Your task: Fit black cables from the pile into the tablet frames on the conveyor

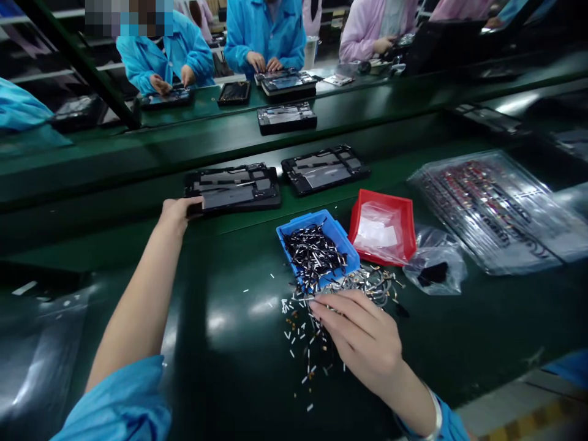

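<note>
My left hand (177,211) reaches far forward and grips the left edge of a black tablet frame (239,188) lying flat on the green belt. My right hand (356,331) rests low on the bench over a scatter of small black and silver parts (303,343), fingers curled together with the tips pinching at the pile; what they hold is too small to name. A blue bin (337,236) full of the same small parts sits just beyond the right hand.
A red bin (404,211) with a clear bag stands right of the blue one, with a crumpled plastic bag (436,266) and a clear tray of components (496,208) further right. A second tablet frame (324,168) lies on the belt. Other workers in blue and pink coats sit across.
</note>
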`<state>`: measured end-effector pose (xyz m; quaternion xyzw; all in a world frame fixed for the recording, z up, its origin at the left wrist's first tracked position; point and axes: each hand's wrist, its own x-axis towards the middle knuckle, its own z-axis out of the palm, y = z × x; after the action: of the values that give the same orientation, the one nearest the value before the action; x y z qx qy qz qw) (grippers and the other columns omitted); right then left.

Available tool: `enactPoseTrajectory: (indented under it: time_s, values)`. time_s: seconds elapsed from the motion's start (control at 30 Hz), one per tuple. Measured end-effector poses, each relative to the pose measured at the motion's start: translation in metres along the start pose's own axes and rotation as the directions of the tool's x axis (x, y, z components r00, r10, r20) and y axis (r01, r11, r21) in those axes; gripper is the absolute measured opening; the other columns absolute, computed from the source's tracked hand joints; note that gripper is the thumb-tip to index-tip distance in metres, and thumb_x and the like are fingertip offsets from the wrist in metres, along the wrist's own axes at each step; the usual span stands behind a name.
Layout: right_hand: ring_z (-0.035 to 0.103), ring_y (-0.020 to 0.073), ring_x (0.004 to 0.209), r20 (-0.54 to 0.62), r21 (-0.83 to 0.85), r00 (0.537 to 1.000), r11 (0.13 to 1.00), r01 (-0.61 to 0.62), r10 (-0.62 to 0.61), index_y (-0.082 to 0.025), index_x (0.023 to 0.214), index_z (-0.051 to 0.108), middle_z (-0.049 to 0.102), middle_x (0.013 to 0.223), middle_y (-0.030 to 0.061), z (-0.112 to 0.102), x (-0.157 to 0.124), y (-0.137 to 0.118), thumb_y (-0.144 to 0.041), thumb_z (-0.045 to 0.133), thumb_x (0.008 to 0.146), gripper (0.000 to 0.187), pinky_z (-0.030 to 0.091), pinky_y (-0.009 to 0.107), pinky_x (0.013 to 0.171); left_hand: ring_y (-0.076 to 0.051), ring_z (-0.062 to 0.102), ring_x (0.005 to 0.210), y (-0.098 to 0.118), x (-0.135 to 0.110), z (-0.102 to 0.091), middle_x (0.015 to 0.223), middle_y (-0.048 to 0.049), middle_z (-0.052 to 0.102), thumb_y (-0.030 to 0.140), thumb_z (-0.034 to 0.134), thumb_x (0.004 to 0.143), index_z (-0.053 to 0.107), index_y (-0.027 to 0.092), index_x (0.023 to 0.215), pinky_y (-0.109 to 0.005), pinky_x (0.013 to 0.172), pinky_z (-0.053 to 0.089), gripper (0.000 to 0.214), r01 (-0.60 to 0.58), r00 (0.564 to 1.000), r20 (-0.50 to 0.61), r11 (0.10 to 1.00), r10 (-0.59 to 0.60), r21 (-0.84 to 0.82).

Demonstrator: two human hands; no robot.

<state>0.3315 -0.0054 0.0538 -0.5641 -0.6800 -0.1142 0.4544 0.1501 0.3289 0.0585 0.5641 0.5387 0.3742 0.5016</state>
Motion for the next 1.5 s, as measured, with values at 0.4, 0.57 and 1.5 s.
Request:
enactPoseTrajectory:
  time_s: [0.4,0.57,1.5]
  values:
    - [0.064,0.0170,0.070,-0.059,0.030,0.998,0.999,0.026,-0.024,-0.015,0.090,0.071,0.072,0.077,0.0068,-0.001,-0.002,0.004,0.002,0.061,0.079,0.023,0.054,0.033,0.062,-0.008,0.063,0.086,-0.001,-0.213,-0.040,0.073,0.0065,0.068,0.007,0.063,0.074,0.063,0.018,0.072,-0.016,0.083,0.051,0.011,0.018,0.913,-0.359,0.896,-0.196,-0.443]
    - [0.065,0.0151,0.069,-0.034,0.153,0.996,0.985,-0.075,0.081,-0.022,0.085,0.072,0.072,0.075,0.0017,0.009,-0.006,0.002,-0.006,0.064,0.081,0.018,0.053,0.031,0.063,-0.013,0.065,0.074,-0.062,-0.335,-0.053,0.070,0.0041,0.066,0.023,0.079,0.067,0.064,0.021,0.070,-0.022,0.069,0.056,0.015,0.195,0.884,-0.276,0.835,-0.377,-0.515]
    - [0.059,0.0114,0.063,0.861,0.244,0.440,0.552,-0.798,0.256,-0.015,0.084,0.070,0.066,0.066,-0.0009,0.135,0.025,-0.106,-0.018,0.070,0.069,0.016,0.048,0.028,0.064,-0.032,0.060,0.109,-0.125,-0.343,-0.105,0.125,-0.0214,0.059,0.026,0.054,0.090,0.059,0.010,0.122,-0.040,0.078,0.051,0.036,-0.612,0.749,0.333,0.405,0.572,0.680]
